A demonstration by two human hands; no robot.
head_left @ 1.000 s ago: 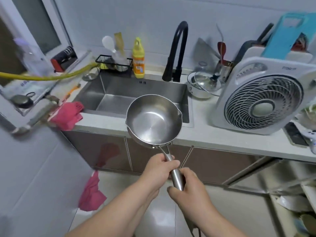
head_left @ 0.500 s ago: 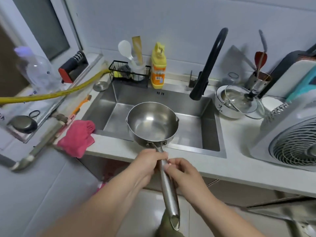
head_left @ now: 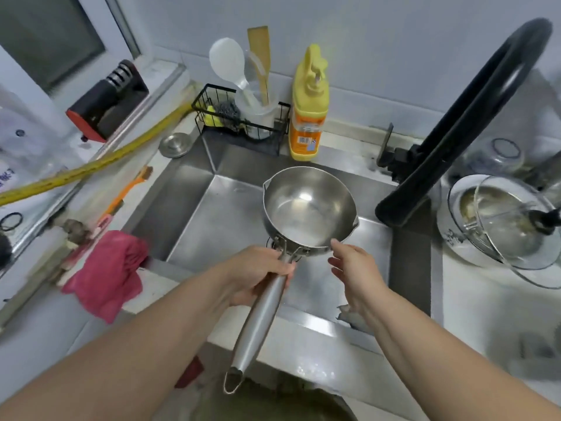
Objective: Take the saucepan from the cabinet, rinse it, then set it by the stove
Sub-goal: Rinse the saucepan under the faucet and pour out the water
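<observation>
A shiny steel saucepan (head_left: 306, 205) with a long handle hangs over the steel sink (head_left: 212, 208), its bowl empty and tipped slightly toward me. My left hand (head_left: 261, 271) grips the handle close to the bowl. My right hand (head_left: 352, 268) is off the handle, fingers spread, with one fingertip touching the pan's near rim. The black curved faucet (head_left: 455, 129) arches to the right of the pan, its spout just beside the bowl. No water is running.
A yellow soap bottle (head_left: 308, 117) and a wire rack with utensils (head_left: 239, 123) stand behind the sink. A pink cloth (head_left: 106, 271) lies on the left counter, with a yellow hose (head_left: 91, 168) above it. A pot with a glass lid (head_left: 501, 223) sits on the right.
The pan has moved forward over the sink, toward the faucet. My right hand has let go of the handle and now touches the rim. The view has come closer to the sink.
</observation>
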